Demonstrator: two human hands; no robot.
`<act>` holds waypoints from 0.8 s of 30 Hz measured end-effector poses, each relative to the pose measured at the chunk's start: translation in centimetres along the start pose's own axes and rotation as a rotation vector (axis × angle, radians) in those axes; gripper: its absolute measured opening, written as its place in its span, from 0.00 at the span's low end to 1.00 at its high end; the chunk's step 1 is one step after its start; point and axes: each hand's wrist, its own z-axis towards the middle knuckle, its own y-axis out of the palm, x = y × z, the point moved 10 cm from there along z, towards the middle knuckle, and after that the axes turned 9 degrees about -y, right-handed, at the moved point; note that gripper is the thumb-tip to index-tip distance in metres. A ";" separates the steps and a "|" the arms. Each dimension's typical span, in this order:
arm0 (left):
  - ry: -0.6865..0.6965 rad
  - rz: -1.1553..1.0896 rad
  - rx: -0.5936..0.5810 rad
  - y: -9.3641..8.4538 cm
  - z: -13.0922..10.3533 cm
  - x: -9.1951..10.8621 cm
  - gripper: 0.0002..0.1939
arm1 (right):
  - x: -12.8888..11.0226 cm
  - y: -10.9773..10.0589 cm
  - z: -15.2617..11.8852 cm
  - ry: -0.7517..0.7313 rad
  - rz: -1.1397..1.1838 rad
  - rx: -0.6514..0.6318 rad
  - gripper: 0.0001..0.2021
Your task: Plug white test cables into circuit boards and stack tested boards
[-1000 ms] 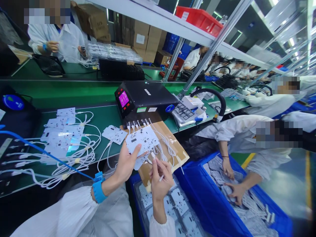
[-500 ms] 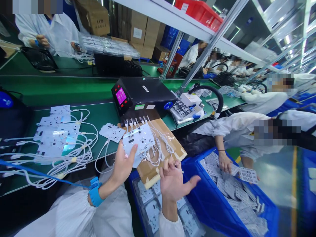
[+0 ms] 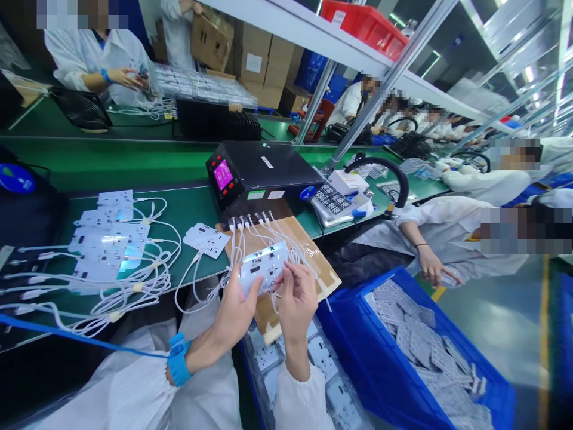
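A white circuit board (image 3: 264,266) with small dark parts is gripped by my left hand (image 3: 235,304), thumb across its face, above the cardboard sheet (image 3: 308,239). At the board's right edge, the fingers of my right hand (image 3: 298,292) are pinched together; whatever they grip is hidden. White cables (image 3: 242,233) run from the front of a black box (image 3: 273,170) with a lit pink screen, down behind the board. To the left, another white board (image 3: 206,239) lies on the green bench with a cable plugged in. A blue strap (image 3: 179,358) circles my left wrist.
Several cabled boards (image 3: 107,239) overlap at the left. Below my hands, a clear tray (image 3: 344,400) contains more boards. A blue bin (image 3: 358,352) of grey-white pieces stands at the right, beside a co-worker (image 3: 425,239). A metal post (image 3: 394,89) rises behind.
My right hand has turned from open-palmed to pinching at the board's edge. My left hand has brought the board slightly right and down. The co-worker's hand has lifted away from the bin.
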 end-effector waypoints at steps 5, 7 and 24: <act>0.006 0.024 -0.024 0.4 -0.5 -0.5 0.20 | -0.9 0.4 0.5 -0.127 -0.134 -0.010 0.09; 0.022 0.057 -0.026 0.5 -0.6 -0.7 0.19 | -1.0 0.1 0.5 -0.144 -0.161 0.018 0.08; 0.094 0.183 -0.068 1.2 -1.2 -0.9 0.14 | -2.3 0.1 0.3 -0.290 -0.356 0.038 0.06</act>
